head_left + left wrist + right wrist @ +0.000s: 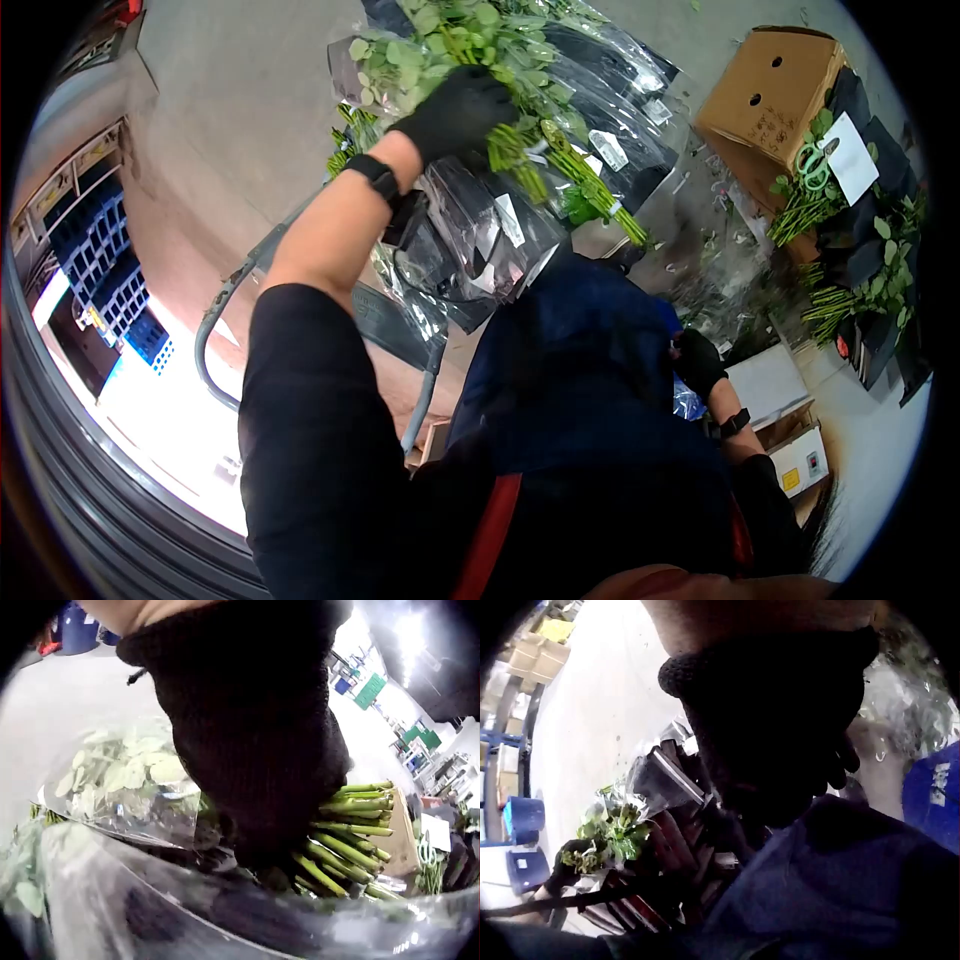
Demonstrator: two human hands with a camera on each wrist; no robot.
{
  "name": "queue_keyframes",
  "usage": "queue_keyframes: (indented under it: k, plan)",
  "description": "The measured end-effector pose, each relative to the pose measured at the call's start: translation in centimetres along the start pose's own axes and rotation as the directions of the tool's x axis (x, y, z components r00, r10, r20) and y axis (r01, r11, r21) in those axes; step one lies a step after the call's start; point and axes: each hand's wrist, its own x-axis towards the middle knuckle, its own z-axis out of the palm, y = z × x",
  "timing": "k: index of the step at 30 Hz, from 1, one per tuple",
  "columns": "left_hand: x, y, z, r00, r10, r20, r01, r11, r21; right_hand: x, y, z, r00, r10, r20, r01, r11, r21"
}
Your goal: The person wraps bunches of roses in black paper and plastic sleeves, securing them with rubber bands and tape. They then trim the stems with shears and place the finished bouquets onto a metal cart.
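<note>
Black-gloved left hand [458,110] clamps green leafy stem bunch [520,150]; crinkly clear sleeve may slip. Right hand [697,362] grip: cannot tell.

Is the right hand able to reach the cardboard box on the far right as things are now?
Probably not without moving. The right hand is low, close against the body, beside the blue cloth. The cardboard box lies well beyond it, and wrapped bunches stand between. The left hand grips a bunch.
</note>
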Motion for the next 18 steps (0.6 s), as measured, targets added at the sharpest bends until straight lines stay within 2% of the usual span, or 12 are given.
queue_keyframes:
  k: [1, 4, 7, 8, 11, 13, 15, 16, 18]
  plan:
    - [-0.6, -0.2, -1.3, 0.999, -0.014, -0.038, 0.012, 0.999, -0.031, -0.4, 0.1, 0.4, 1.000, -0.013, -0.020, 0.013, 1.000, 0.012]
    - [-2.3, -1.3, -4.2, 1.000, -0.017, -0.005, 0.017, 1.000, -0.017, 0.0, -0.9, 0.8, 0.994, -0.059, -0.093, 0.062, 0.997, 0.039]
    - [-3.1, -1.9, -5.0, 0.997, -0.071, 0.044, 0.072, 0.997, -0.025, 1.4, -2.9, 0.5, 0.974, -0.169, -0.151, 0.163, 0.985, -0.054]
    - [-3.1, -1.9, -5.6, 0.999, -0.040, 0.005, 0.040, 0.998, -0.048, 1.9, -3.6, 0.0, 0.963, -0.221, -0.154, 0.213, 0.975, -0.061]
    - [-3.6, -2.1, -8.7, 0.997, -0.062, -0.053, 0.060, 0.998, -0.032, 2.4, -5.6, -1.2, 0.964, -0.190, -0.187, 0.190, 0.982, -0.018]
    - [-4.0, -1.9, -11.6, 0.972, -0.057, -0.227, 0.039, 0.996, -0.083, 2.4, -5.8, -1.6, 0.957, -0.201, -0.210, 0.206, 0.979, 0.004]
    - [-4.7, -2.8, -14.2, 0.943, -0.059, -0.328, 0.038, 0.997, -0.072, 2.1, -5.6, -1.6, 0.949, -0.206, -0.240, 0.215, 0.976, 0.014]
    - [-4.9, -2.5, -16.4, 0.927, -0.142, -0.347, 0.093, 0.984, -0.154, 2.1, -5.0, -1.4, 0.929, -0.252, -0.271, 0.254, 0.967, -0.029]
    - [-6.2, -1.0, -20.8, 0.871, -0.338, -0.357, 0.211, 0.913, -0.350, 1.8, -5.1, -2.1, 0.936, -0.258, -0.241, 0.237, 0.965, -0.115]
